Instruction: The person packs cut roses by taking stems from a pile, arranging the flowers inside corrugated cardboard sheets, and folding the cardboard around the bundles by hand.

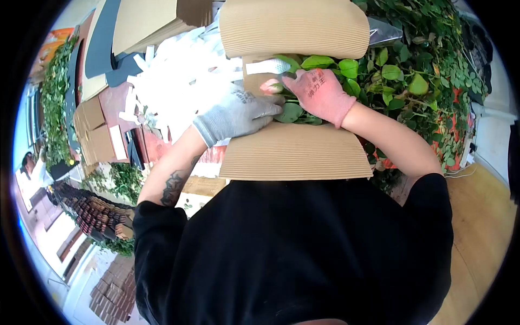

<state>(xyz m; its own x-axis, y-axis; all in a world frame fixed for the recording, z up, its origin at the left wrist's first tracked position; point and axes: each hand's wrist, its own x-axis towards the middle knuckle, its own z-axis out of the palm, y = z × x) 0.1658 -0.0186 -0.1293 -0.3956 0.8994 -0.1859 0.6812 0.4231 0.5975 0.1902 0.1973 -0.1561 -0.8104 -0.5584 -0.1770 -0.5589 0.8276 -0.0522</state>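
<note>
A sheet of corrugated cardboard lies in front of me, its near and far flaps curving up around roses laid in the middle. One pink rose bud points left between my hands. Beyond it another bud sits in a white mesh sleeve. My left hand, in a grey glove, rests over the left end of the roses, its fingers stretched out beside the pink bud and a round leaf. My right hand, in a pink glove, is closed over the rose stems just right of the bud; its fingertips are partly hidden.
White paper strips are heaped on the left, with stacked cardboard sheets behind. Leafy rose stems pile up on the right. A folded brown box stands at the left. Far left, another person is partly visible.
</note>
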